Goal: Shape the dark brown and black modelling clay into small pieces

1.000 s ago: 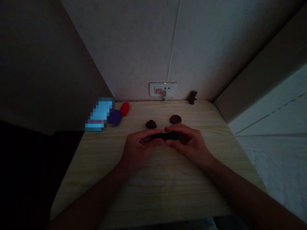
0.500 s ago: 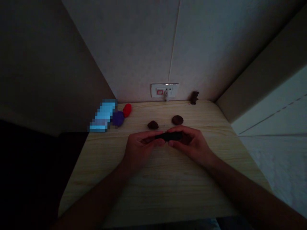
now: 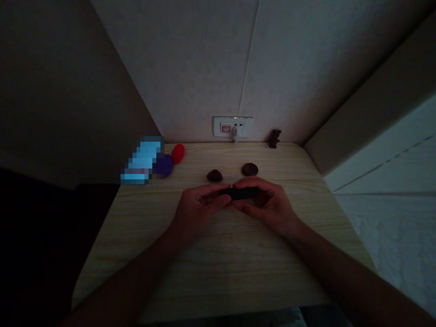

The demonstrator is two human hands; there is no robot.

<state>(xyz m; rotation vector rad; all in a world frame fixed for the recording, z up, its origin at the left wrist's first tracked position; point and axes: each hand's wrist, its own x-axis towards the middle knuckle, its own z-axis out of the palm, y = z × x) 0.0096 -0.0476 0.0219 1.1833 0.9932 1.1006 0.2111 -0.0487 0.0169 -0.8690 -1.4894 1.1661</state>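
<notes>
A long black piece [image 3: 241, 194], apparently modelling clay, lies across between my two hands above the table. My left hand [image 3: 200, 206] grips its left end, with the thumb on the near side and the fingers behind. Around the right end curl the fingers of my right hand [image 3: 272, 204], its thumb lower and a little away from the piece. Just beyond my hands lie an uneven brown lump [image 3: 215, 175] and a rounded brown disc [image 3: 250, 169]. Both look like clay too.
On the wooden table [image 3: 218, 272], a purple ball [image 3: 164, 165] and a red oval lump [image 3: 177, 153] touch beside a blurred bright screen [image 3: 142, 159]. A small dark brown figure [image 3: 274, 138] stands by the wall, right of a socket [image 3: 223, 128] with a plug.
My right thumb has moved slightly down and left, off the black piece, baring more of its near side. The view has shifted a little; the other things stay in place.
</notes>
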